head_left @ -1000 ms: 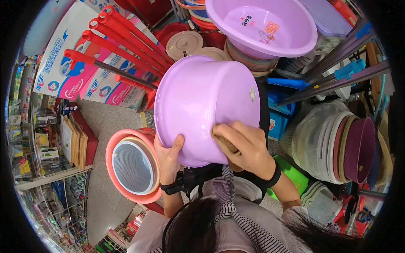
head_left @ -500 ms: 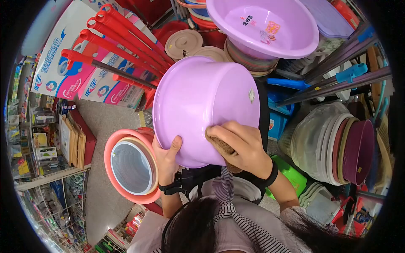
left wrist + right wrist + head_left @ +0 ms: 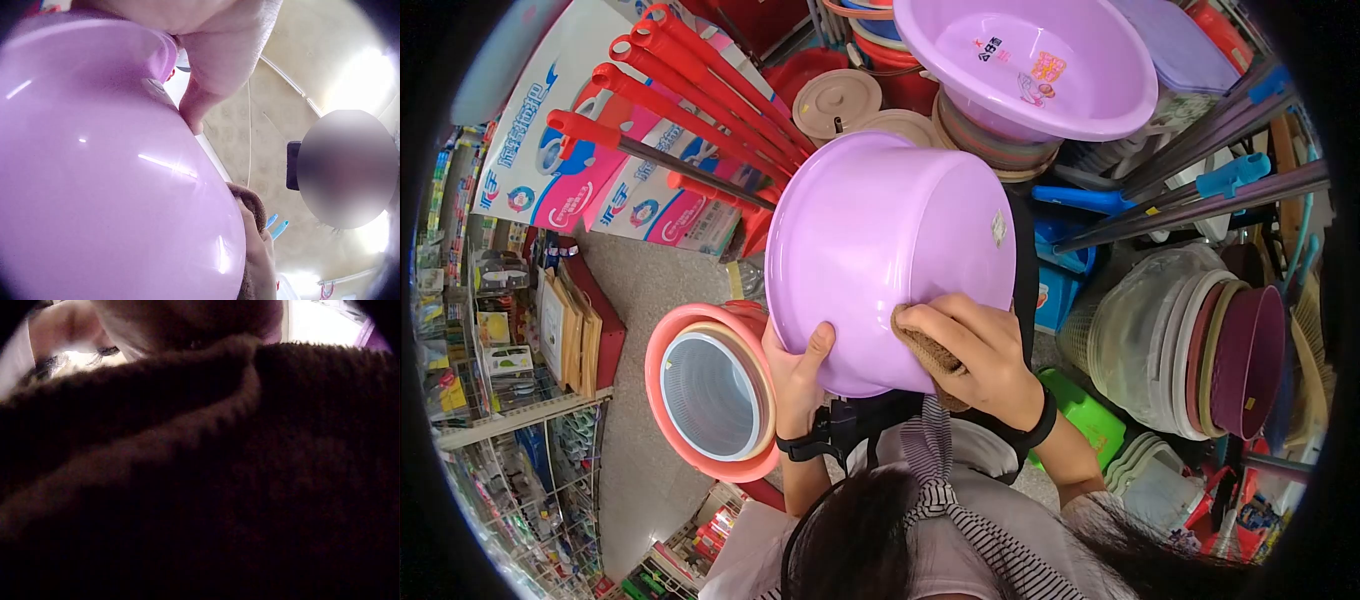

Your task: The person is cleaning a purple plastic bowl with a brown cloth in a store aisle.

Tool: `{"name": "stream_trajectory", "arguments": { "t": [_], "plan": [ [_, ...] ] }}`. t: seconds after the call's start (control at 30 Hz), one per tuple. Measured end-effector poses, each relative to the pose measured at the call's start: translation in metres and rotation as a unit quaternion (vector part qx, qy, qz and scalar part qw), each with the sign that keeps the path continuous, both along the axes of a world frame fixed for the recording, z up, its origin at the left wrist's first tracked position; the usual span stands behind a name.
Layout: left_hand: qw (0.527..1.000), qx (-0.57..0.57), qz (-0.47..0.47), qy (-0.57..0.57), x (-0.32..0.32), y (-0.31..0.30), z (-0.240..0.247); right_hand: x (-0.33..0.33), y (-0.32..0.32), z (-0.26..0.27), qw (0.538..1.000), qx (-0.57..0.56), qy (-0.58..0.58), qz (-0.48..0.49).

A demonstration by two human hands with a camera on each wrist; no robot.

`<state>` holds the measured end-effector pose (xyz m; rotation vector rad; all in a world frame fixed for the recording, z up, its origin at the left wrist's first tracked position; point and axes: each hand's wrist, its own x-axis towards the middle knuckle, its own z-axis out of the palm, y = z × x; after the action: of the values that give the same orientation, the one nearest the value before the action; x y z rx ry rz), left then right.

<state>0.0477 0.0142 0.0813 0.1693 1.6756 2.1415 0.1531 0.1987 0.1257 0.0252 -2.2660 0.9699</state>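
Note:
A glossy purple plastic basin (image 3: 850, 250) is held tilted on its side in front of the person's body, its outer wall and bottom facing up and right. My left hand (image 3: 798, 365) grips it at the lower left, thumb on the outer wall and the other fingers hidden behind the rim. Pinched in my right hand (image 3: 990, 350) is a folded brown cloth (image 3: 925, 345), pressed against the wall near the bottom edge. The left wrist view shows the basin (image 3: 112, 187) with the cloth (image 3: 250, 203) at its far side. Dark cloth (image 3: 187, 487) fills most of the right wrist view.
Another purple basin (image 3: 1090, 95) stands on a stack behind. Red-handled poles (image 3: 690, 110) lean at the left beside printed boxes. Nested pink and white baskets (image 3: 662, 400) are at the lower left; stacked bins (image 3: 1245, 360) and more poles (image 3: 1200, 210) crowd the right.
My right hand has slid the cloth slightly left and down along the basin's wall. The left hand keeps its grip, and the basin stays almost in place.

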Motion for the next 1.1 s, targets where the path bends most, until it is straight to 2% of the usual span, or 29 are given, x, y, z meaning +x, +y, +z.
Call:
{"name": "stream_trajectory", "arguments": {
  "t": [0.23,0.3,0.33,0.47,0.53,0.57,0.63,0.77,0.87,0.93,1.03,1.07,1.1],
  "plan": [
    [1.000,-0.004,0.010,-0.001,0.003,0.001,0.002,-0.002,0.003,0.000,0.998,-0.059,0.004,-0.009],
    [1.000,0.002,0.007,0.000,0.004,0.003,0.005,0.001,0.005,0.005,0.990,-0.142,0.002,0.000],
    [1.000,0.009,0.005,-0.001,0.005,0.003,0.006,0.003,0.007,0.006,0.990,-0.143,0.003,0.000],
    [1.000,0.007,0.003,-0.002,0.007,0.003,0.006,0.005,0.021,0.012,0.977,-0.099,0.006,-0.187],
    [1.000,0.008,0.005,-0.007,0.008,0.004,0.006,0.001,0.020,0.006,0.942,-0.227,0.044,-0.242],
    [1.000,0.008,0.004,-0.007,0.007,0.004,0.006,0.003,0.023,0.006,0.942,-0.227,0.045,-0.243],
    [1.000,0.006,0.006,-0.019,0.007,0.003,0.005,0.008,0.029,0.005,0.966,-0.109,0.012,-0.235],
    [1.000,0.005,0.013,-0.014,0.006,0.003,0.002,0.011,0.024,0.003,0.976,-0.118,-0.026,-0.182],
    [1.000,-0.005,0.004,-0.002,0.005,0.002,0.001,0.014,0.019,0.012,0.972,-0.141,-0.055,-0.180],
    [1.000,-0.012,0.002,-0.001,0.005,0.003,0.004,0.017,0.020,0.010,0.976,-0.120,-0.046,-0.177],
    [1.000,-0.008,-0.002,-0.003,0.005,0.003,0.006,0.023,0.017,0.026,0.976,0.057,-0.051,-0.202],
    [1.000,-0.008,-0.002,-0.003,0.006,0.004,0.005,0.024,0.012,0.026,0.976,0.057,-0.052,-0.202],
    [1.000,-0.011,0.000,0.001,0.006,0.004,0.005,0.024,0.007,0.026,0.982,0.012,-0.031,-0.184]
  ]
}}
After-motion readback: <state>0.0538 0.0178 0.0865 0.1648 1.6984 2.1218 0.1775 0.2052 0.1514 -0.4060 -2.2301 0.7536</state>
